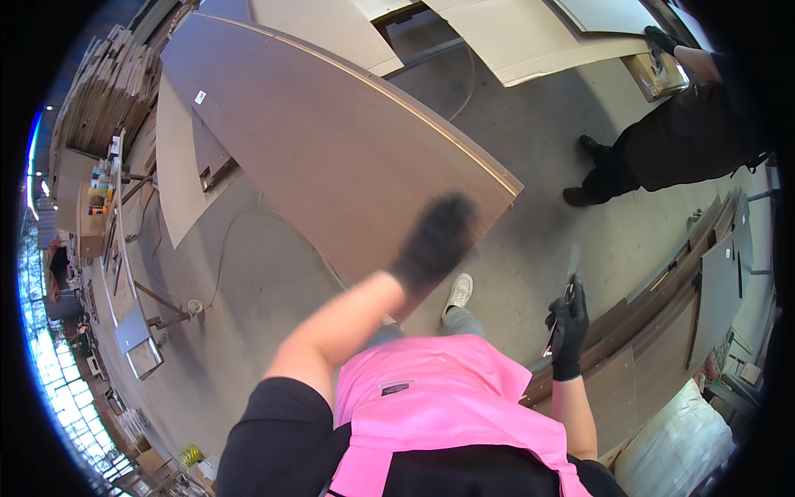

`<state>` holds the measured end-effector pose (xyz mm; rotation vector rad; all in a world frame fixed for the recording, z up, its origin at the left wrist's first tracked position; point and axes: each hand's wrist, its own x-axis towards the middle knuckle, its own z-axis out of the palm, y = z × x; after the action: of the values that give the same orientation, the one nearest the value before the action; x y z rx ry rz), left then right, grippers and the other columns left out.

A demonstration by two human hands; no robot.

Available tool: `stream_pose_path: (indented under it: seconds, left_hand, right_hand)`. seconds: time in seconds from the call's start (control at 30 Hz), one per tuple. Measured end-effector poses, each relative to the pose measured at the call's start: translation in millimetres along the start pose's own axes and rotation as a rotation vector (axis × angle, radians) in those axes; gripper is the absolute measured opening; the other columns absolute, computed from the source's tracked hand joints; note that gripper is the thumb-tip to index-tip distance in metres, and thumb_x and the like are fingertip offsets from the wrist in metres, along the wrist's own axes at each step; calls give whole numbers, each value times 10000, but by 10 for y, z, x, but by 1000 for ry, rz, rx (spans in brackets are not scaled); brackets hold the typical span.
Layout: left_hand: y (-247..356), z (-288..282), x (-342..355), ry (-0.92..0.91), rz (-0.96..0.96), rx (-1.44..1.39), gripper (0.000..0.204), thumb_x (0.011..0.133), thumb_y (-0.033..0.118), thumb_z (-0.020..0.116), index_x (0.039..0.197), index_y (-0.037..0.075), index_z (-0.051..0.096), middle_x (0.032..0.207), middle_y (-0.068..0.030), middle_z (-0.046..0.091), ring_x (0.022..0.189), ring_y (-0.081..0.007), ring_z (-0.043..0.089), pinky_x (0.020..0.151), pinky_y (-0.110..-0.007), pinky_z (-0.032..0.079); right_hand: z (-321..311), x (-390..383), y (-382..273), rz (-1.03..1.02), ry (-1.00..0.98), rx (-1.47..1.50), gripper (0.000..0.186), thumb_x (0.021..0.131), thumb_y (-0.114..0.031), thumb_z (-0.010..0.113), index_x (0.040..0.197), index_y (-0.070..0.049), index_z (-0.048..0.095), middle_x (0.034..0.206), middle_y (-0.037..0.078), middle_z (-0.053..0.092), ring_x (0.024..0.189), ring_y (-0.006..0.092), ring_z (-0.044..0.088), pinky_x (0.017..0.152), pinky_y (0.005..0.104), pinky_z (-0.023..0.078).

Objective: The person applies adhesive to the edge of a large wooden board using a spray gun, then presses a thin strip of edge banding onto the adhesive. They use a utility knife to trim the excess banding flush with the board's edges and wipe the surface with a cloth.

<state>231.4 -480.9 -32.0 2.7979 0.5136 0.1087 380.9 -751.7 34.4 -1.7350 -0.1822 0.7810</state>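
Scissors (565, 308) gripped in right hand (568, 330), left hand (435, 242) over brown panel (331, 141)

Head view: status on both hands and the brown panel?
Left gloved hand blurred over the large brown curved-edge wooden panel, contact unclear. Right gloved hand grips a thin metal tool, clear of panel. Another person stands beyond.

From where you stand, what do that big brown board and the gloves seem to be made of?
The big brown board looks like laminated wood panel: a smooth matt brown face with a paler strip along its curved edge. The gloves on the left hand and right hand look like black knitted fabric, perhaps coated; blur leaves that open.
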Motion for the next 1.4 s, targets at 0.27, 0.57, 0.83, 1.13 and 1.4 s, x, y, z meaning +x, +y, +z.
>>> stream_pose_path:
  seconds: [0.27,0.57,0.83,1.13,1.4]
  left_hand:
    - [-112,-130,-450,12,283,-16,640,812,328,607,1315,-31,437,1390,-204,410,1302,-366,372,1127,-456,248]
    - [-1006,-350,-2595,-83,175,-123,574,785,229,652,1319,94,492,1372,-165,457,1289,-304,389,1072,-455,303]
    - [-3000,-1085,-4898,-273,-763,28,519,892,327,543,1301,15,475,1233,-224,561,1123,-380,534,949,-458,417]
    - [-2055,-888,-5787,-414,-849,-212,531,890,325,565,1298,-6,489,1281,-220,536,1198,-355,498,1021,-410,386]
    - [-1808,-1177,-5376,-383,-727,-265,494,905,301,553,1294,3,491,1276,-216,538,1191,-345,504,1018,-402,391]
  right_hand:
    - [550,-680,265,56,-6,65,498,950,-87,465,1430,-33,344,806,19,520,615,43,462,527,198,411]
    - [1609,-1471,629,-59,-142,-388,581,847,-122,603,1397,-88,419,868,98,639,629,140,603,606,285,490]
    - [2123,-1744,962,-271,-106,-823,673,854,-115,555,1463,-193,281,1004,166,617,847,355,622,694,435,508]
    - [2716,-1549,946,-382,46,-865,624,848,-101,502,1437,-116,298,786,188,590,676,361,598,586,463,499]
    - [2906,-1414,790,-248,-35,-685,692,814,-74,540,1439,-34,245,772,207,587,643,354,592,560,446,497]
